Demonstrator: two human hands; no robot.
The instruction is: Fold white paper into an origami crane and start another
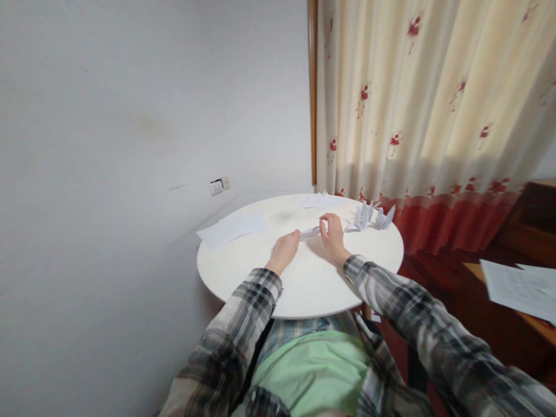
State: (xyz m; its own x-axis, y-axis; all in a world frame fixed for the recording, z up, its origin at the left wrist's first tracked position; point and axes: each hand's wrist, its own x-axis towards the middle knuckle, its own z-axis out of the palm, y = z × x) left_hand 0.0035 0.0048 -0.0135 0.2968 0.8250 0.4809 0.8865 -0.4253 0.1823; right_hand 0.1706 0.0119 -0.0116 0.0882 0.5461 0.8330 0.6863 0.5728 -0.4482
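A small folded piece of white paper [309,233] lies on the round white table [243,272] between my two hands. My left hand [285,248] is closed and pinches the paper's left end against the tabletop. My right hand [332,230] has curled fingers that pinch the paper's right end. Both arms wear plaid sleeves.
A stack of white sheets [231,229] lies at the table's left rim and more paper [320,200] at the far edge. Two folded paper cranes [373,216] stand right of my right hand. A flowered curtain [434,104] hangs behind. Papers [519,286] rest on a wooden surface at the right.
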